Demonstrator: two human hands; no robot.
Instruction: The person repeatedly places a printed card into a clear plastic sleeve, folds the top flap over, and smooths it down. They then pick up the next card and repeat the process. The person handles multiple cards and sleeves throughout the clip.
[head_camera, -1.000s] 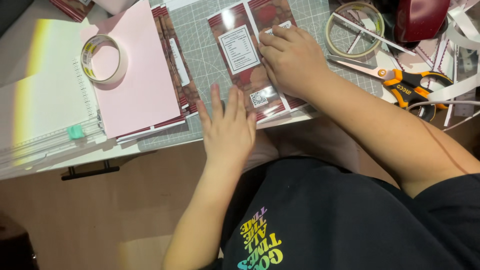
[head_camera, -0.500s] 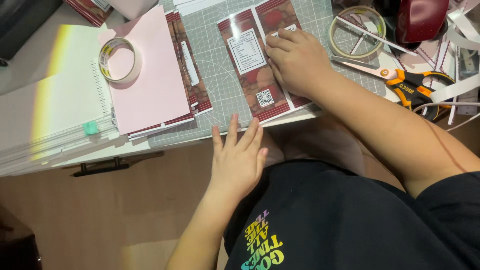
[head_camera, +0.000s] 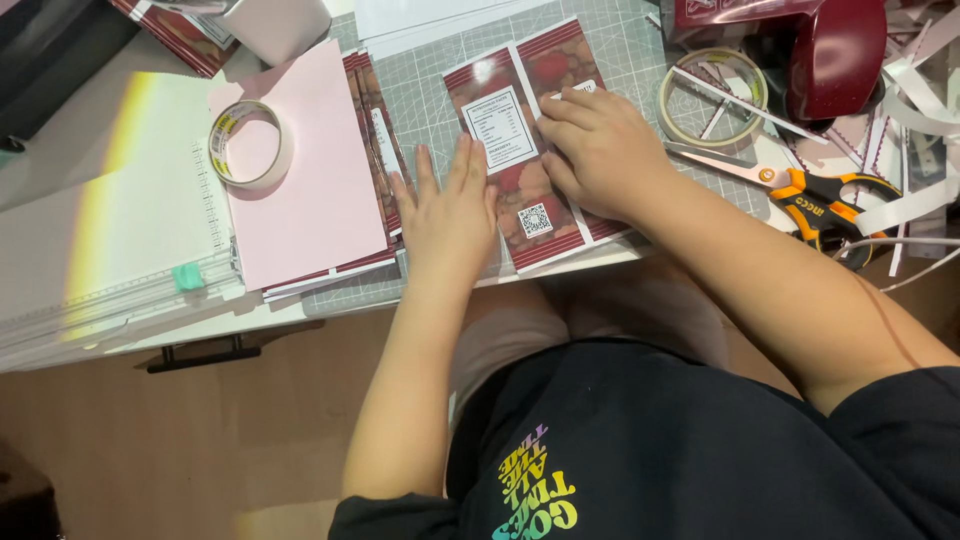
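I see a grey-green cutting mat with a white grid (head_camera: 620, 60) that covers the middle of a white table (head_camera: 150, 200). On it lies a dark red printed paper label with a white panel (head_camera: 520, 140), flat, near the front edge of the table. The left hand (head_camera: 445, 210) lies open and flat, fingers stretched, with the palm on the mat and the fingertips at the left edge of the label; it grips nothing. The right hand (head_camera: 595, 150) presses down on the right half of the label with bent fingers; it holds it down but is not closed around it.

Left of the hands, a pale pink sheet of paper (head_camera: 310, 190) rests on a pile of similar red labels, and a roll of clear tape (head_camera: 250, 145) sits on it. A second tape roll (head_camera: 712, 95) and orange-handled scissors (head_camera: 800, 190) lie to the right. Below the table I see a brown floor (head_camera: 150, 450).
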